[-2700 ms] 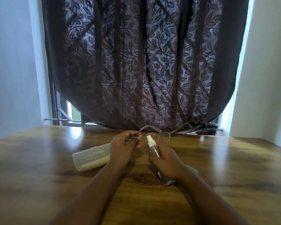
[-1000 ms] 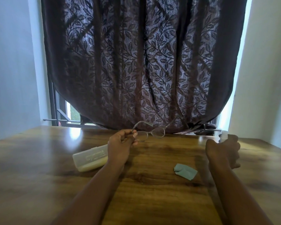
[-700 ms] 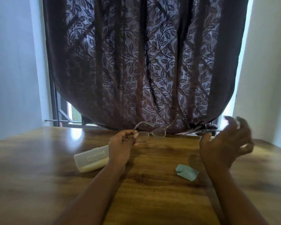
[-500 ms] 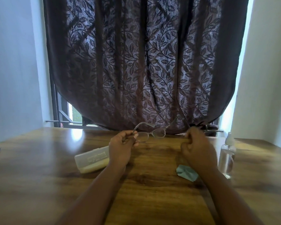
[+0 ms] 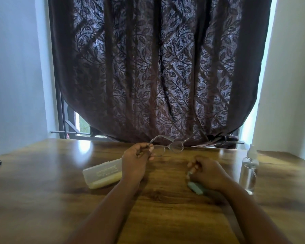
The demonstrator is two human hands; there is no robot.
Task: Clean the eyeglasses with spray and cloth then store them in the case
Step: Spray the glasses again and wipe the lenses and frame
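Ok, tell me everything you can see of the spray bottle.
The spray bottle is small, of clear plastic as it looks, with a white pump nozzle on top. It stands upright on the wooden table at the right, near the far edge. Whether liquid is inside is hard to tell. Nothing touches it but the table: the right hand is beside it, apart, over the green cloth.

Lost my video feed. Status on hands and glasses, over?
Left hand holds eyeglasses off the table. Right hand on the green cloth, grip unclear. Spray bottle upright at right, case shut. Nothing blocking.
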